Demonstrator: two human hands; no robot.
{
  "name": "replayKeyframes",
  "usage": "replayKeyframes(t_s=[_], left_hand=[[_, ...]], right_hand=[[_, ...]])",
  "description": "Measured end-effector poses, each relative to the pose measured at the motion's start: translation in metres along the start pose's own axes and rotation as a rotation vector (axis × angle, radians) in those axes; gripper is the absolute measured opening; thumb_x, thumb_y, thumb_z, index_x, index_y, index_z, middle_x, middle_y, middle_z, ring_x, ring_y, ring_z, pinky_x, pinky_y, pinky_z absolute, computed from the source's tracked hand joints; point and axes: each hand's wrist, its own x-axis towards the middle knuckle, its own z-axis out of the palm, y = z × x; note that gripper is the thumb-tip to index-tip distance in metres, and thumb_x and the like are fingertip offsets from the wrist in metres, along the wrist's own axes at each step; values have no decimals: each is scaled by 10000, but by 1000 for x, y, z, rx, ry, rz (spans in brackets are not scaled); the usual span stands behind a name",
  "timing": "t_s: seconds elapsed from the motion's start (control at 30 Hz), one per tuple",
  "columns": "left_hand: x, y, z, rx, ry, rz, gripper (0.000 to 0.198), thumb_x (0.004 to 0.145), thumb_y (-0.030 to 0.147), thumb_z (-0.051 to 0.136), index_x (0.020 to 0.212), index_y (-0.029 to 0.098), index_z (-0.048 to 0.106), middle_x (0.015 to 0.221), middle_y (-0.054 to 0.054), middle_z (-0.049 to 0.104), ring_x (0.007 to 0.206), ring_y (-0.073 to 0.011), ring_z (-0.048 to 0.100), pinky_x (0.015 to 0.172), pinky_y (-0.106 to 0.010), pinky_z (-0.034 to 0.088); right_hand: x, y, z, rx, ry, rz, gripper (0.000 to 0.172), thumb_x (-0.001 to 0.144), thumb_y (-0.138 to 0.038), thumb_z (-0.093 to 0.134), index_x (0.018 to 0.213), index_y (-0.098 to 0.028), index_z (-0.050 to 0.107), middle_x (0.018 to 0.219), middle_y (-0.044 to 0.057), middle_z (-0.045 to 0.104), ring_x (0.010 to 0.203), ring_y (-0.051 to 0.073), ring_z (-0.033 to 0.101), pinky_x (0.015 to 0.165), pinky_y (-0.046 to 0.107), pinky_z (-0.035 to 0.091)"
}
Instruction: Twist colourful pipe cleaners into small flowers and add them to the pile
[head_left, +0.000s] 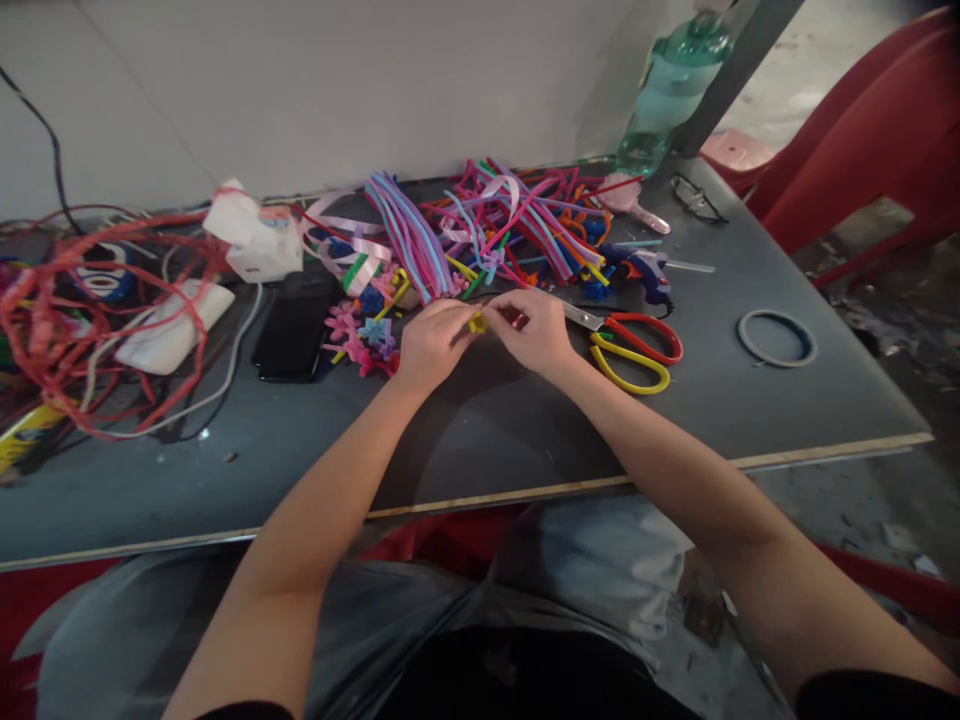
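Observation:
My left hand and my right hand meet over the middle of the dark table, fingers closed in a pinch. Between their fingertips is a small yellow pipe cleaner piece, mostly covered by the fingers. Just beyond lies a bundle of purple, pink and blue pipe cleaners. Finished-looking pipe cleaner flowers in pink, blue and purple sit beside my left hand. Close to my right wrist rest scissors with one red and one yellow handle loop.
Tangled red cord, a white charger and a black phone occupy the left. More loose pipe cleaners, a pink brush, a glue gun, a tape roll and a green bottle stand right.

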Motion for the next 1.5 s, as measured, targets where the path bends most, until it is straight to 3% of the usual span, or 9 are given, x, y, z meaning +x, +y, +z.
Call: replayKeyframes(t_s=[0.27, 0.37, 0.5, 0.63, 0.77, 0.97, 1.17, 1.27, 1.5], left_hand=[[2, 5, 1, 26, 18, 49, 225, 993, 285, 595, 1137, 193, 743, 973, -76, 790, 970, -201, 736, 897, -369, 616], [3, 5, 0, 30, 19, 65, 272, 1025, 238, 509, 1166, 197, 738, 993, -68, 790, 1006, -187, 735, 915, -361, 614], [2, 2, 0, 7, -67, 7, 321, 1037, 262, 478, 1256, 208, 706, 1077, -74, 782, 1090, -193, 712, 994, -387, 580], [1, 0, -1, -48, -110, -87, 330, 992, 302, 595, 1299, 218, 683, 1071, -73, 789, 1069, -204, 720, 975, -366, 572], [3, 4, -1, -95, -65, -193, 206, 988, 323, 610, 1073, 227, 771, 994, -55, 795, 943, -186, 739, 874, -325, 586], [6, 3, 4, -271, 39, -299, 347, 999, 456, 570, 829, 202, 735, 836, -50, 745, 801, -160, 698, 762, -291, 570], [6, 6, -2, -127, 39, -321, 173, 964, 347, 631, 934, 227, 751, 909, -45, 717, 862, -177, 681, 799, -312, 563], [6, 7, -5, -39, 55, -304, 134, 952, 285, 631, 967, 232, 753, 917, -38, 711, 894, -185, 681, 823, -319, 568], [4, 3, -2, -40, 54, -276, 160, 959, 323, 628, 958, 219, 751, 919, -45, 713, 880, -187, 685, 770, -307, 568]], right_hand=[[1, -6, 1, 96, -114, 152, 226, 928, -320, 582, 809, -156, 683, 693, 7, 648, 612, 103, 511, 593, 255, 375], [2, -9, -1, 193, -171, 199, 326, 931, -466, 621, 791, -172, 652, 664, -8, 609, 606, 99, 490, 568, 244, 368], [3, -9, -3, 368, -236, 317, 518, 840, -706, 655, 753, -198, 603, 528, -47, 494, 511, 88, 459, 490, 231, 351], [4, -3, -2, 442, -183, 397, 525, 795, -711, 700, 777, -193, 616, 520, -61, 487, 453, 67, 435, 444, 216, 341], [4, 2, 0, 433, -102, 346, 460, 864, -632, 665, 857, -172, 683, 619, -23, 580, 482, 67, 489, 450, 209, 382], [0, -8, -9, 226, 31, 109, 332, 904, -470, 660, 1151, -260, 732, 1041, 45, 740, 775, 141, 670, 621, 252, 535], [-1, -12, -13, 82, 67, 79, 314, 884, -495, 669, 875, -203, 783, 820, 48, 743, 677, 143, 612, 676, 293, 528], [-1, -8, -11, 113, -32, 106, 341, 860, -533, 690, 895, -212, 800, 834, 41, 762, 681, 144, 625, 642, 280, 511], [-2, -3, -8, 65, -26, 17, 230, 873, -447, 721, 898, -241, 820, 910, 56, 784, 766, 171, 677, 673, 298, 521]])
